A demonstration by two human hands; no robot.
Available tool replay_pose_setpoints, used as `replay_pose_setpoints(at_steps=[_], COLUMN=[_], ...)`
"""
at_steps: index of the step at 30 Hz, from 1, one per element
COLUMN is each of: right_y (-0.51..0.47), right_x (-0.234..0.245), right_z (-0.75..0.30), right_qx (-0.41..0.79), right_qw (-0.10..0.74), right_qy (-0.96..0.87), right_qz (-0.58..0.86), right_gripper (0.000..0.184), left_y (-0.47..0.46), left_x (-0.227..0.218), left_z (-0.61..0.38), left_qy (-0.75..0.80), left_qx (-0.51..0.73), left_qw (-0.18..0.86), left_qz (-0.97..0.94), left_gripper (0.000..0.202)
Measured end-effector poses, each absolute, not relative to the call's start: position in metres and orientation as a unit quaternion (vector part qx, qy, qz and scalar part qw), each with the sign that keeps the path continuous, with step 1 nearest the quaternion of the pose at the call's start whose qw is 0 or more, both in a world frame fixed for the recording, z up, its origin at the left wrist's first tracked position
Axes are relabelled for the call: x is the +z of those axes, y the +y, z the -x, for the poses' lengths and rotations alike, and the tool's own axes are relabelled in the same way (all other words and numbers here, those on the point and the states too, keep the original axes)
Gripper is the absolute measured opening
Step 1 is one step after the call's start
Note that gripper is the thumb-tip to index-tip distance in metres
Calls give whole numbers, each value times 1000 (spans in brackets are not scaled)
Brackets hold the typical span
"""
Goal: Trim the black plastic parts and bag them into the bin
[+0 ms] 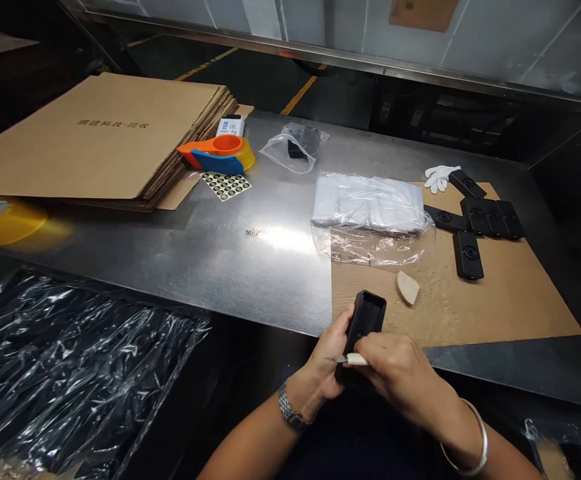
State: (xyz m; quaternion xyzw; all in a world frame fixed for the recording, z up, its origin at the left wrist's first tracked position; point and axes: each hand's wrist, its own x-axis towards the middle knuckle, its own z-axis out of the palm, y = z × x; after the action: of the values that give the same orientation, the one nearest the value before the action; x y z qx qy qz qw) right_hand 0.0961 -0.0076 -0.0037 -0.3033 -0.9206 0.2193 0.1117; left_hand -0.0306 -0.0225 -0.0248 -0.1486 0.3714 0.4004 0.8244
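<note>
My left hand point(326, 357) is closed around a black, hollow plastic housing point(369, 312), tilted with its open side up, just off the table's front edge. My right hand point(398, 365) grips a small knife point(357, 359) by its pale handle. Its thin blade points left, across the lower part of the housing; whether it touches the plastic I cannot tell. A pale, wedge-shaped block point(407, 288) lies on the cardboard sheet point(515, 300) beyond my right hand. Farther right on that sheet sit several similar black housings point(469, 256), apart from my hands.
Left on the metal table point(195, 260) is a cardboard stack point(85, 140), with a tape dispenser point(220, 155) and round stickers point(226, 186) beside it. Clear plastic bags point(368, 203) lie mid-table, near a white glove point(440, 177). Black plastic sheeting point(70, 373) covers the lower left.
</note>
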Motion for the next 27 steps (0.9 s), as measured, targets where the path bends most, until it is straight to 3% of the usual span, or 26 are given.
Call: replay_pose_setpoints(at_steps=[3,6,8,10,15,23,27], right_y=[1,13,20,25,34,38,37], right_x=[-4,-6,-6,-5,2,-2,-2], right_z=[-100,-106,-109,-111,-114,-112,-113], right_qx=[221,227,234,253,308,403,391], right_qw=[144,180,196,194,188,194,153], right_qy=[-910,-885,-872,-870,-869,-824,-843], right_qz=[322,364,384,378,338,346,335], right_gripper=[35,24,30,33,18,31,16], left_y=[-29,-34,-36,-37,-39,-42,-44], left_x=[-26,-28,-28,-27,-22,-27,-31], left_z=[30,29,29,30,32,30,30], left_qy=[391,411,411,415,424,422,413], left_qx=[373,345,340,329,318,318,306], left_qw=[833,842,845,848,848,849,858], left_qz=[118,62,41,29,3,11,20], left_gripper=[48,58,61,62,60,61,64])
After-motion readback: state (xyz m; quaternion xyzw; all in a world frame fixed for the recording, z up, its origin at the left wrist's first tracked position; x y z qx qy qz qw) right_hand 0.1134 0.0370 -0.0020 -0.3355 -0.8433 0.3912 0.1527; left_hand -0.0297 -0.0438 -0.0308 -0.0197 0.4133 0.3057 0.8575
